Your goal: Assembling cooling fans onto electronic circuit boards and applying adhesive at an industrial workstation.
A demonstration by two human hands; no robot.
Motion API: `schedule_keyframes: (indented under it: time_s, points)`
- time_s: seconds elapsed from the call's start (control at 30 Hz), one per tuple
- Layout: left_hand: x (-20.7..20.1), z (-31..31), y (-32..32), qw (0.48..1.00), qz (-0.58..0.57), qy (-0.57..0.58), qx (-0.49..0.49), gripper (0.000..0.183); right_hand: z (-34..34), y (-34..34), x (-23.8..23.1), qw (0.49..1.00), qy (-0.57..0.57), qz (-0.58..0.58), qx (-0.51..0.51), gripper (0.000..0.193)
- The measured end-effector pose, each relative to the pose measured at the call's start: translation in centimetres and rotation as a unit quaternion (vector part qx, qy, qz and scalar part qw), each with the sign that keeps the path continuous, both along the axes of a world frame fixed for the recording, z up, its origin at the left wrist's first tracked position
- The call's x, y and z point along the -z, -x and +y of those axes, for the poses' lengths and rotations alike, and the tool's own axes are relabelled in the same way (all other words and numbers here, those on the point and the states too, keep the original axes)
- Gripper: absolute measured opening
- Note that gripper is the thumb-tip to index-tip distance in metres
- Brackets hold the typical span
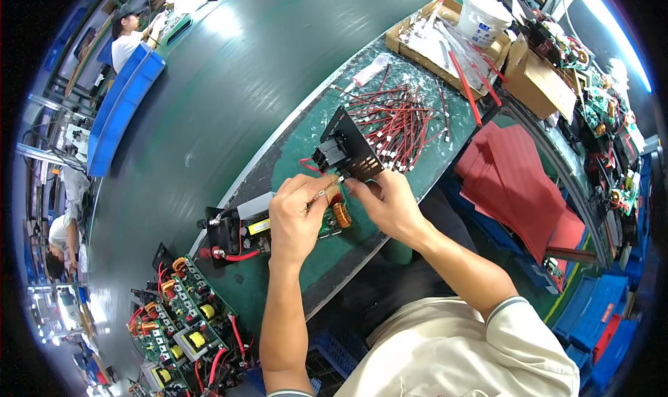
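near the front edge of the green workbench mat (292, 153), the left hand (298, 219) pinches a thin red wire (311, 166) while the right hand (390, 203) steadies the tilted black perforated panel with socket (348, 150), keeping its back reachable.

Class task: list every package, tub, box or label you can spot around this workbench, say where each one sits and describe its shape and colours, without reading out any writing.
White tub: far right of the bench, round, white with a blue label.
Flat cardboard tray: under and beside the tub, shallow, brown, holding clear bags and red wires.
Cardboard box: right of the tray, brown, flaps open.
Yellow label: on the black part left of the left hand, small rectangle.
No screens or signs can be made out.
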State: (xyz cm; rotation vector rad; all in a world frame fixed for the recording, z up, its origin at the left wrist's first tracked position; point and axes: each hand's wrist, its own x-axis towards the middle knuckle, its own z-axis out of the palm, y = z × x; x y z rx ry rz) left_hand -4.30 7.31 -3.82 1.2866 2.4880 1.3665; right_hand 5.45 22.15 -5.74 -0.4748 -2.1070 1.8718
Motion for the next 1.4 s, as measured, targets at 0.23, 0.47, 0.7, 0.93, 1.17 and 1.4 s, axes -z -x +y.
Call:
schedule_keyframes:
  time_s: [0.23,0.47,0.7,0.93,1.17,1.4]
  points:
    - [0.0,0.0,-0.1,1.000,-0.021,-0.013,-0.010,0.024,-0.1,0.1,0.2,0.997,-0.064,0.035,0.015,0.020]
    - [-0.4,0.0,-0.2,1.000,0.011,0.023,-0.013,0.017,-1.1,-0.2,-0.1,0.972,-0.207,0.096,0.057,0.023]
    - [-0.4,-0.2,-0.2,1.000,0.002,0.001,-0.005,0.017,-0.7,-0.3,-0.1,0.982,-0.173,0.060,0.050,0.014]
    - [-0.2,-0.2,0.0,1.000,-0.013,-0.004,-0.006,0.018,-0.9,0.0,-0.3,0.980,-0.175,0.071,0.055,0.022]
    - [0.1,0.5,-0.3,0.997,0.056,0.044,-0.010,0.012,-2.0,-0.2,0.1,0.964,-0.245,0.071,0.070,0.042]
    - [-1.0,0.1,-0.6,0.990,0.136,0.022,-0.017,0.025,0.6,1.5,1.2,0.970,-0.193,0.092,0.119,0.024]
